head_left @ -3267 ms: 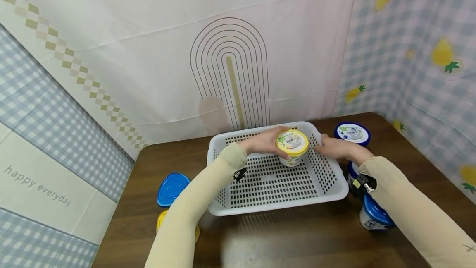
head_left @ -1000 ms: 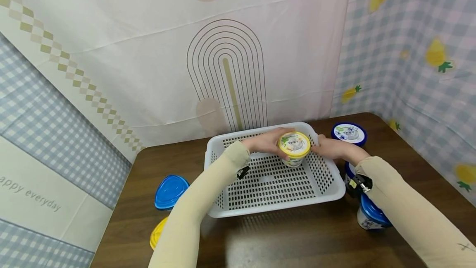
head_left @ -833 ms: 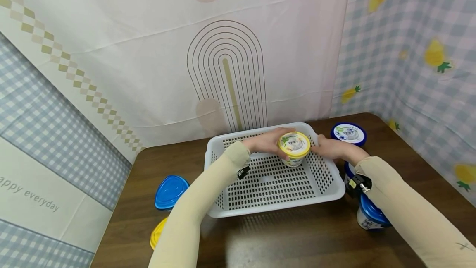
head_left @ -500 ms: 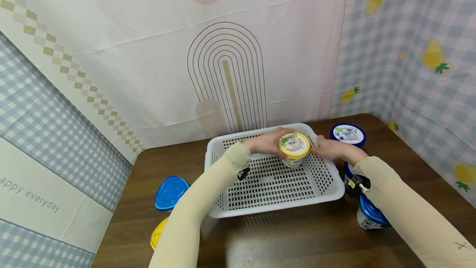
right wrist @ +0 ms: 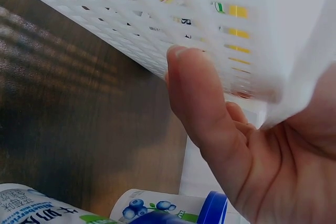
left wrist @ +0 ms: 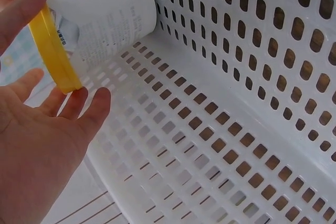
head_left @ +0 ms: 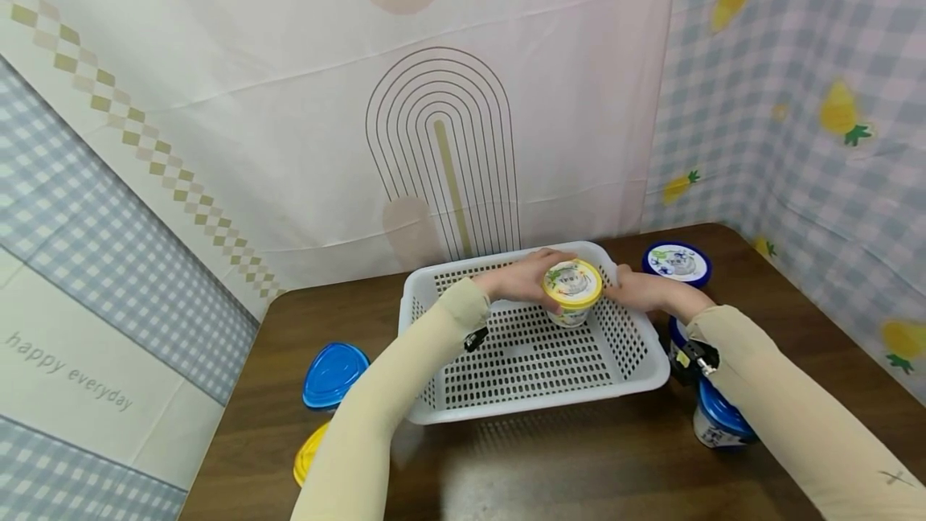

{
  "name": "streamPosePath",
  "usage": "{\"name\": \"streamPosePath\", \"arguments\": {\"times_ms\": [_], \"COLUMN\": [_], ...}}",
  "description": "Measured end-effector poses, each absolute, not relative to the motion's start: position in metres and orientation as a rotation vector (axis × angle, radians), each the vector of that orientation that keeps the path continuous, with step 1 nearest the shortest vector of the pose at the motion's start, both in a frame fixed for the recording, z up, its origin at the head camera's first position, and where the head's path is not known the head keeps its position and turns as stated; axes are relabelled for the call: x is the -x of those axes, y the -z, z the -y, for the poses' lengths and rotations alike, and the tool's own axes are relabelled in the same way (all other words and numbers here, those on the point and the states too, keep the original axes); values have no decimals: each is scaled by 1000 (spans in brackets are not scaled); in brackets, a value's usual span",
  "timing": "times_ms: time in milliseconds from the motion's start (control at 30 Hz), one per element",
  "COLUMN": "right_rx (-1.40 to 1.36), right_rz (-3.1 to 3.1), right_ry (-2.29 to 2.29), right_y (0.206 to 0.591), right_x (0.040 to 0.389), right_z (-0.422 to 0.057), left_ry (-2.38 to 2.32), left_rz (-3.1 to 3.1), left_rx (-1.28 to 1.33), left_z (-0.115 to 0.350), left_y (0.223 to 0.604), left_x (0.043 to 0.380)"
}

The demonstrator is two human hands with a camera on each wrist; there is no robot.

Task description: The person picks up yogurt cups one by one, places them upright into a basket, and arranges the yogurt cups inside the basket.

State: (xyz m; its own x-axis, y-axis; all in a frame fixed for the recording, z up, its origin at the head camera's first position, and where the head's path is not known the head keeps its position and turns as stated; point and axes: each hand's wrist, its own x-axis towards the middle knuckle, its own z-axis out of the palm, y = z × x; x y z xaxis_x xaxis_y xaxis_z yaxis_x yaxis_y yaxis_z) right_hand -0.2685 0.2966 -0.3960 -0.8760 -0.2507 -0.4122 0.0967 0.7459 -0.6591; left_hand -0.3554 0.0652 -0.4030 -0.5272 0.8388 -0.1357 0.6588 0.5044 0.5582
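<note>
A tub with a yellow lid (head_left: 573, 283) stands in the right part of a white perforated basket (head_left: 535, 402). My left hand (head_left: 522, 278) holds it from the left, thumb and fingers round the lid's edge. In the left wrist view the tub's white, flower-printed side (left wrist: 113, 14) shows beside the basket wall. My right hand (head_left: 644, 289) grips the basket's right end. The right wrist view shows its thumb on the outside of the perforated wall (right wrist: 142, 19), with the rim between thumb and palm; its other fingers are mostly hidden.
Blue-lidded tubs stand right of the basket: one at the back (head_left: 677, 263), one near the front (head_left: 723, 416), another partly behind my right wrist. Left of the basket are a blue-lidded container (head_left: 334, 376) and a yellow lid (head_left: 307, 453), half covered by my sleeve. Fabric hangs behind the table.
Since the oldest frame, the yellow-lidded tub and my left hand have shifted slightly right in the basket. My left sleeve covers more of the yellow lid. Over the last second, hands and tub hold still.
</note>
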Motion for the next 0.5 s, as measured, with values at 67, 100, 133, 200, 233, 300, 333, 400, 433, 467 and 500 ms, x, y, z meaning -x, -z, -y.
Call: {"name": "streamPosePath", "arguments": {"times_ms": [67,100,133,200,233,300,333,400,433,467,500], "right_rx": [118,121,125,134,139,147,149,151,157,163,166], "right_rz": [-2460,-2460,-2462,-2460,-2460,-2465,-2465,-2470,-2472,-2474,-2473], "right_ry": [966,967,967,967,968,962,962,957,958,956,957], "right_y": [396,396,396,397,397,398,399,400,399,399,399], "right_x": [269,269,269,270,269,269,270,269,270,270,271], "right_z": [-296,-296,-296,-296,-296,-296,-296,-297,-298,-299,-299], "left_ry": [-630,-634,-634,-641,-639,-637,-632,-623,-612,-606,-601], "left_rz": [-2368,-2371,-2374,-2372,-2372,-2371,-2372,-2375,-2380,-2387,-2390], "left_rx": [-1251,-1255,-1257,-1255,-1254,-1254,-1255,-1268,-1277,-1285,-1288], "left_z": [-64,-64,-64,-63,-62,-61,-61,-60,-60,-60,-60], "left_y": [403,402,401,400,399,395,394,390,388,386,383], "left_x": [355,355,355,355,354,353,353,352,352,352,352]}}
